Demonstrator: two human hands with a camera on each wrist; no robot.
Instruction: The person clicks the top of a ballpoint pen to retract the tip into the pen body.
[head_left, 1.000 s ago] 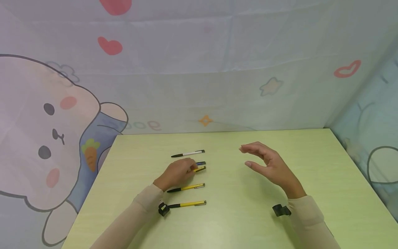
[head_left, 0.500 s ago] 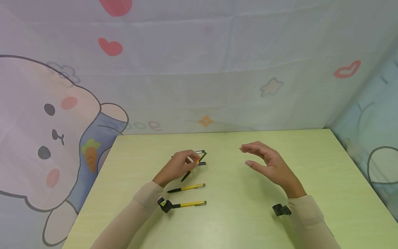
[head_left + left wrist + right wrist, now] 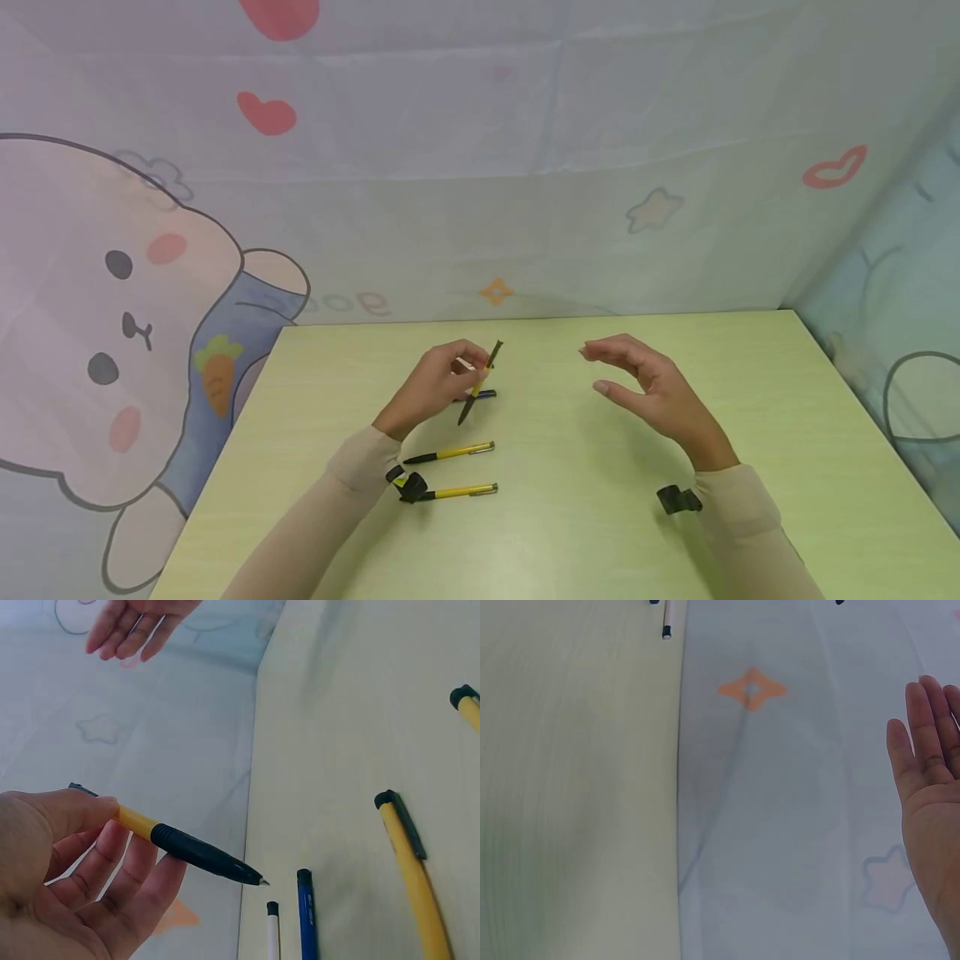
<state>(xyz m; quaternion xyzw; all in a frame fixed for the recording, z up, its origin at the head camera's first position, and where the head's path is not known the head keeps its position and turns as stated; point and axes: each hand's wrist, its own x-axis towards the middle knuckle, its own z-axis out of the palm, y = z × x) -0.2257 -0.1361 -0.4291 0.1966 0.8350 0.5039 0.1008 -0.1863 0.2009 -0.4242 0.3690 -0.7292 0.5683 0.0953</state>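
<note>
My left hand (image 3: 438,379) pinches a yellow pen with a black grip (image 3: 199,851) between thumb and fingers, held tilted above the table. In the left wrist view its metal tip points toward the lower right. Below it lie a blue pen (image 3: 307,915) and a white pen (image 3: 273,930), largely hidden by the hand in the head view. Nearer the body, two more yellow pens rest on the table, one (image 3: 453,452) behind the other (image 3: 461,492). My right hand (image 3: 648,387) hovers over the right side with fingers relaxed and nothing in it.
The pale yellow-green table (image 3: 585,533) ends at the back against a printed cloth (image 3: 450,233) with hearts and a cartoon animal. More cloth (image 3: 900,333) hangs along the right edge. A black wrist camera (image 3: 411,485) overlaps the nearest pen.
My left hand has picked up a yellow pen from beside the blue one, lifting it and moving toward the back while the pen tilts steeper. The right hand stays almost still.
</note>
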